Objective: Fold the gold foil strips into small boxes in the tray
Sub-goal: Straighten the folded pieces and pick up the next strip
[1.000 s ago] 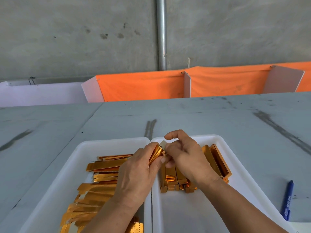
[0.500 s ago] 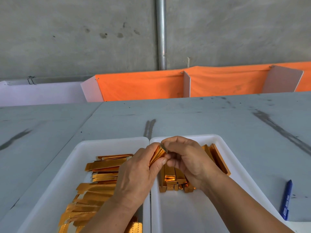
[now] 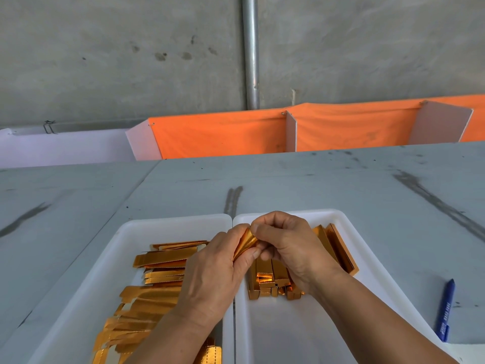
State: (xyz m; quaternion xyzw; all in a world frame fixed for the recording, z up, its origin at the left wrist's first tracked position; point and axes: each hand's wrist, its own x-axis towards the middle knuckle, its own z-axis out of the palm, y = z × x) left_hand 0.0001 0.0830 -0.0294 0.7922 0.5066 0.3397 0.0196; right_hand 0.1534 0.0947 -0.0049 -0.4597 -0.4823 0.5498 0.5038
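Note:
Both hands meet over the seam between two white trays. My left hand [image 3: 210,274] grips a partly folded gold foil strip [image 3: 244,245], which stands slanted between thumb and fingers. My right hand [image 3: 288,245] pinches the strip's top end with curled fingers. The left tray [image 3: 126,237] holds a pile of several flat gold strips [image 3: 157,279]. Folded gold boxes [image 3: 267,279] lie in the right tray [image 3: 349,222], partly hidden under my right hand, and more boxes [image 3: 338,248] lean near its right wall.
A blue pen [image 3: 444,310] lies on the grey table [image 3: 341,185] right of the trays. Orange cloth dividers [image 3: 223,135] with white panels stand along the table's far edge. A metal pipe [image 3: 250,53] runs down the concrete wall.
My right hand's fingers have curled down over the strip's top end, closing the raised grip seen a second ago. The left hand has kept its hold.

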